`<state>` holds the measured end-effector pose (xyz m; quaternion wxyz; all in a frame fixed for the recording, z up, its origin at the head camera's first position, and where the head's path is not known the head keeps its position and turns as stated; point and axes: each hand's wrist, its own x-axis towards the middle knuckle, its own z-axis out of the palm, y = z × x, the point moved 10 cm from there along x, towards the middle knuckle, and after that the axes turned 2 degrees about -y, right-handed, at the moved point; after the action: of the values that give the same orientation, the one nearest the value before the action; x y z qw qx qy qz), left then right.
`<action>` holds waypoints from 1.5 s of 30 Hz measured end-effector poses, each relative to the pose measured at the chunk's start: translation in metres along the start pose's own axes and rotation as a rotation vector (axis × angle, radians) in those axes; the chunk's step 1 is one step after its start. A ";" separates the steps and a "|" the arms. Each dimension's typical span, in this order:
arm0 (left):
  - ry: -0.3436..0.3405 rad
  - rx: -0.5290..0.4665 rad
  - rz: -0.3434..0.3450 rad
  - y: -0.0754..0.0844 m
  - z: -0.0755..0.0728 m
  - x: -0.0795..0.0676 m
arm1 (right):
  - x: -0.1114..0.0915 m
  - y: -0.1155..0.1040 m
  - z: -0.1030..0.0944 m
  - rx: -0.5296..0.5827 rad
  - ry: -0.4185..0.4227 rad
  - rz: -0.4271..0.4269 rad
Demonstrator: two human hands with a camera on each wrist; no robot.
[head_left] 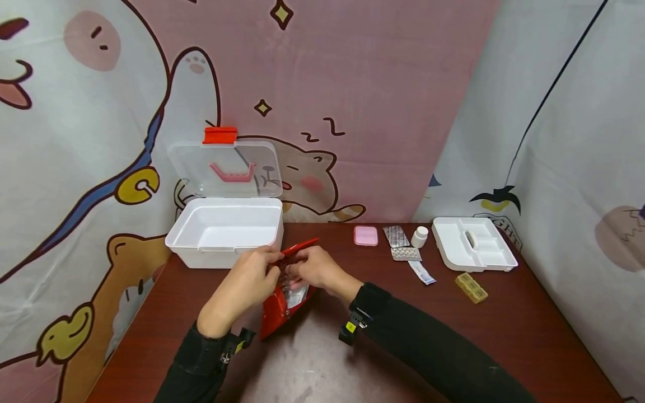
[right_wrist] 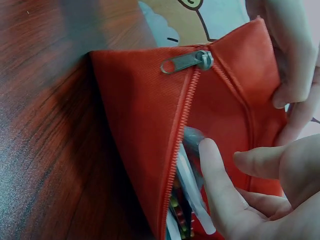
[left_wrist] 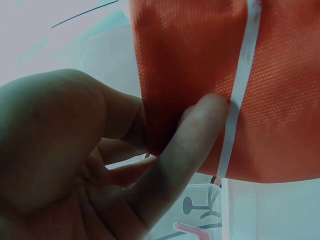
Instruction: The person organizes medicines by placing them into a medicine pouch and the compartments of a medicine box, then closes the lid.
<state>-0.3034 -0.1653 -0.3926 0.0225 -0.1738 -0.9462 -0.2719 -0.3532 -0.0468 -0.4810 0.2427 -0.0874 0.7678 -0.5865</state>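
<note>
Red pouch (head_left: 274,310), unzipped and held tilted, is left of the middle of the table (head_left: 529,336), just in front of the near right corner of a white box (head_left: 201,258). Whether the pouch's bottom rests on the table is hard to tell. The box stands at the table's far left corner, its clear lid (head_left: 191,168) raised. A white divided tray (head_left: 453,257) lies near the far right corner.

The step in hand looks like reaching into the pouch for its contents. The next move seems to call for a firm hold on the pouch's mouth and a pinch on one packet, so that nothing else snags on the zip.

The left hand (head_left: 249,282) grips the pouch's edge, thumb on one side and a finger on the other. The right hand (head_left: 317,268) reaches into the mouth with its fingers parted and gently bent. Its foremost fingertip (right_wrist: 212,155) is at a clear plastic wrapper (right_wrist: 194,135); no grip on it shows, and touch is uncertain.

Smaller things lie to the right: a yellow pill case (head_left: 471,287) just in front of the tray, a pink case (head_left: 365,235) near the far edge, two pill sheets (head_left: 396,236), a white bottle (head_left: 419,237) just left of the tray, and a paper packet (head_left: 422,272) against the nearer sheet. Smallest is the pouch's metal zip pull (right_wrist: 182,62).
</note>
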 end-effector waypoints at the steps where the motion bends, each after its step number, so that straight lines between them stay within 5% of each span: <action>1: 0.001 0.003 0.002 0.000 0.000 0.000 | 0.001 0.001 0.002 -0.002 -0.003 0.002; 12: 0.015 0.016 0.018 -0.002 -0.001 -0.002 | 0.003 -0.001 0.009 -0.090 0.020 -0.032; 22: -0.007 0.009 -0.024 -0.005 0.000 0.000 | -0.013 -0.004 -0.017 0.003 -0.027 -0.125; 29: 0.013 0.027 0.000 -0.001 -0.001 0.000 | -0.025 0.003 -0.052 -0.020 -0.043 -0.169; 37: 0.006 0.012 -0.011 -0.003 0.001 0.000 | -0.032 0.036 -0.109 -0.115 0.046 -0.140; 45: 0.003 0.010 -0.003 -0.001 0.002 0.002 | -0.043 0.053 -0.175 -0.465 0.221 -0.145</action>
<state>-0.3052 -0.1649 -0.3950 0.0242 -0.1719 -0.9478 -0.2675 -0.3909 0.1375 -0.4849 0.0881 -0.1309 0.8954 -0.4163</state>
